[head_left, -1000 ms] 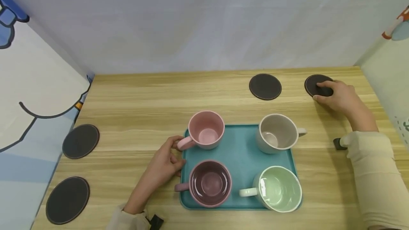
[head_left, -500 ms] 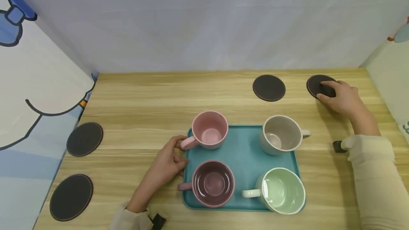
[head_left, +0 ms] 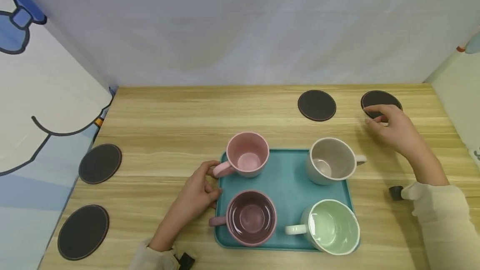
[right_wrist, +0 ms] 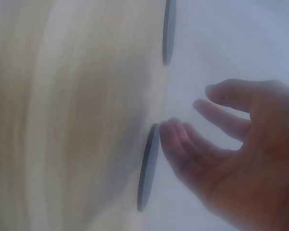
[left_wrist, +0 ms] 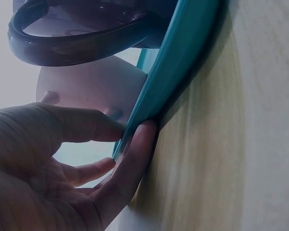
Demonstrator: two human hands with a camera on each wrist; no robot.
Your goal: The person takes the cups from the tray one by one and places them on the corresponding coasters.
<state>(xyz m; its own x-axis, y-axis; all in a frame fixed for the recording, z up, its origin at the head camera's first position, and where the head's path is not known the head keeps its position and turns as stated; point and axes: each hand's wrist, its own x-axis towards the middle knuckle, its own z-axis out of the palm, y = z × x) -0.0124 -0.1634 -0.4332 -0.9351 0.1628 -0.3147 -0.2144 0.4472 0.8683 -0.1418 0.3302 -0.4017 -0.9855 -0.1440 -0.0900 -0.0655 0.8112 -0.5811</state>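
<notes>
My left hand is at the left edge of a teal tray. In the left wrist view its thumb and a finger pinch the tray's rim. On the tray stand a pink mug, a dark purple mug, a grey mug and a light green mug. My right hand, holding nothing, hovers by the far right black coaster and partly covers it. In the right wrist view its fingers stand apart from the coaster, loosely bent.
Another black coaster lies left of the right hand. Two more coasters, an upper one and a lower one, lie at the table's left edge. A pale cloth hangs behind the wooden table.
My right hand has left the far right coaster and drawn back toward me. My left hand stays at the tray's edge. The head view has shifted slightly.
</notes>
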